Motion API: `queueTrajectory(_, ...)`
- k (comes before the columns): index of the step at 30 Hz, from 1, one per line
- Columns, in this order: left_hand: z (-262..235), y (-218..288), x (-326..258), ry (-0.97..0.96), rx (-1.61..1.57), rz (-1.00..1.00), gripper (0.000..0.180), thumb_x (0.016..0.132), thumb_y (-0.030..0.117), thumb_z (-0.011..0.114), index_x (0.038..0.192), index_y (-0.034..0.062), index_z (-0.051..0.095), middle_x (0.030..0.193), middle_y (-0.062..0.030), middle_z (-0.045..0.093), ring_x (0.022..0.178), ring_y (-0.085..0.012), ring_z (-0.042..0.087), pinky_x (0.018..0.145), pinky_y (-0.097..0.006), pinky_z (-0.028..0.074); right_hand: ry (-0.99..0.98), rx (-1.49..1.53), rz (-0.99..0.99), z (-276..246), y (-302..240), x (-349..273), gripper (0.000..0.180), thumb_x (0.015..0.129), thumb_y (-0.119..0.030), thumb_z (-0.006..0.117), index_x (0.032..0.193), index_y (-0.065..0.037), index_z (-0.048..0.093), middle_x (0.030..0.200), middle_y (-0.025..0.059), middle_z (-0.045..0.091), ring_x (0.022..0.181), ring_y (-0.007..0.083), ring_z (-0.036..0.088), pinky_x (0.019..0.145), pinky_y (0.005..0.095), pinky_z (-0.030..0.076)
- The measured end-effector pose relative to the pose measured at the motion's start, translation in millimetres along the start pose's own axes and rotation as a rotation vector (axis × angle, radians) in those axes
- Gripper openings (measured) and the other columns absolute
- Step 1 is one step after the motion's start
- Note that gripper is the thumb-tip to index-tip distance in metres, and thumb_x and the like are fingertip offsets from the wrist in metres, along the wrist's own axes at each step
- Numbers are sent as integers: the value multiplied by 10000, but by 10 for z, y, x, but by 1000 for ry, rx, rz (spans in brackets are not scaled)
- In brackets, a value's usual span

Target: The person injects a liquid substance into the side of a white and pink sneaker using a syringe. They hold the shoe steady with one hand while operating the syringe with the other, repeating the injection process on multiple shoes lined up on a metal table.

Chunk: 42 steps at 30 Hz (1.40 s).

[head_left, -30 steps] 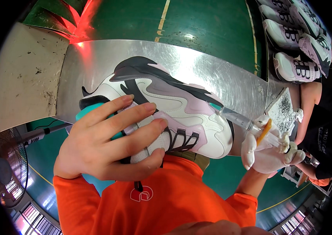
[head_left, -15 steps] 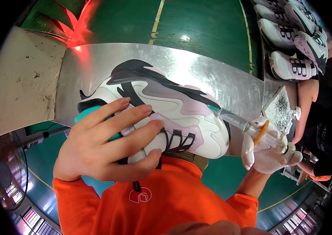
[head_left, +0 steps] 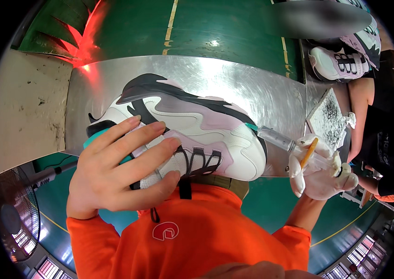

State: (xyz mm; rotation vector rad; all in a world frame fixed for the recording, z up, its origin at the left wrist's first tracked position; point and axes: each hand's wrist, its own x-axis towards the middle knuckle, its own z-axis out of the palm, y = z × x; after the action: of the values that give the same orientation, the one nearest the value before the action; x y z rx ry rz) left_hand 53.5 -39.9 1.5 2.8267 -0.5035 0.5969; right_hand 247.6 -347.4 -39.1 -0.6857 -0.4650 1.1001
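I see my left hand (head_left: pixel 117 169) gripping the sneaker (head_left: pixel 192 132) on the desk (head_left: pixel 271 90), my gloved right hand (head_left: pixel 320 172) clutching a syringe (head_left: pixel 283 142) at its toe.

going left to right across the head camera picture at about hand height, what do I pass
Standing fan → bare left hand gripping the sneaker → sneaker on the metal table → syringe at the sneaker's toe → gloved right hand holding the syringe and a pencil → another person's black sleeve.

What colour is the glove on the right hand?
White, seen in the head view: the glove holds a clear syringe.
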Motion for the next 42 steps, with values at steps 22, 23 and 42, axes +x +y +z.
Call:
queueTrajectory(22,193,549,-200,-13,255,-23,274,757,162,746,1004,215,639,1104,-90,686,987,-322,652,784,-396,584,94,168,-133,-217,265,-492,1208,496,-533,873,1305,197,351,956,356,576,566,277,610,455,288,514)
queueTrajectory(23,206,609,-217,-13,293,-27,272,761,167,748,1007,215,643,1104,-92,686,986,-324,652,786,-393,584,81,192,-166,-250,302,-514,1199,495,-522,874,1306,192,354,950,359,577,561,280,610,453,290,514)
queueTrajectory(42,452,821,-287,104,345,-32,310,788,201,755,1075,171,642,1099,-184,679,991,-395,657,854,-446,544,220,439,-566,-61,1019,-872,1121,473,-444,810,1265,225,384,1083,404,523,552,343,572,460,332,515)
